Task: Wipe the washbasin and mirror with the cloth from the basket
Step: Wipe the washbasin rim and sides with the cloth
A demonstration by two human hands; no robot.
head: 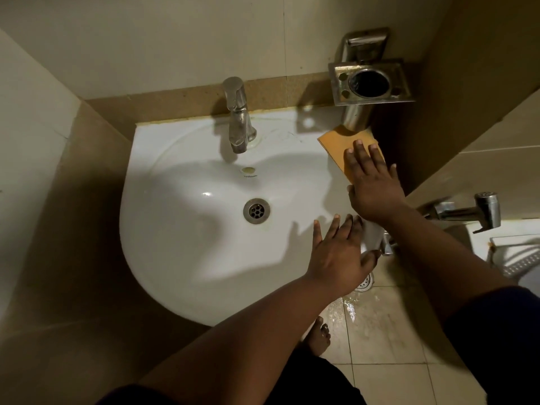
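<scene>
A white washbasin (187, 244) fills the middle of the view, with a steel tap (238, 118) at its back and a drain (256, 211) in the bowl. An orange cloth (339, 143) lies flat on the basin's right rear rim. My right hand (372, 182) presses down on the cloth with its fingers spread. My left hand (336, 255) rests flat on the basin's right front rim, fingers apart, holding nothing. The mirror and the basket are not in view.
A steel tumbler holder (369, 83) juts from the wall just above the cloth. A hand-spray tap (467, 211) sticks out at the right. Below it lie a wet tiled floor (388, 331) with a floor drain (364, 283), and a bare foot (320, 337).
</scene>
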